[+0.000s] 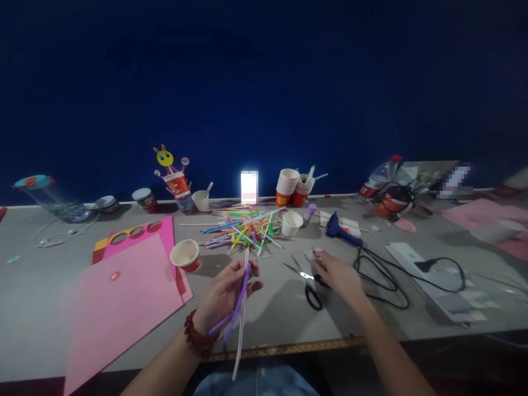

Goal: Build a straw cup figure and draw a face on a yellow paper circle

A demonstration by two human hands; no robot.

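My left hand is closed around several drinking straws. Among them are purple straws and a long pale striped straw, whose lower end hangs past the table's front edge. Just beyond that hand lies a heap of coloured straws. To the right, my right hand rests low at the table with its fingers bent at a small whitish thing, too blurred to name. Beside and partly under this hand lie scissors with black handles, their blades apart. A paper cup stands left of the straws.
Pink sheets cover the left side. A paper-cup figure, stacked cups and a lit phone stand along the back. Rightward are a blue glue gun, its black cable, a power strip and a bottle.
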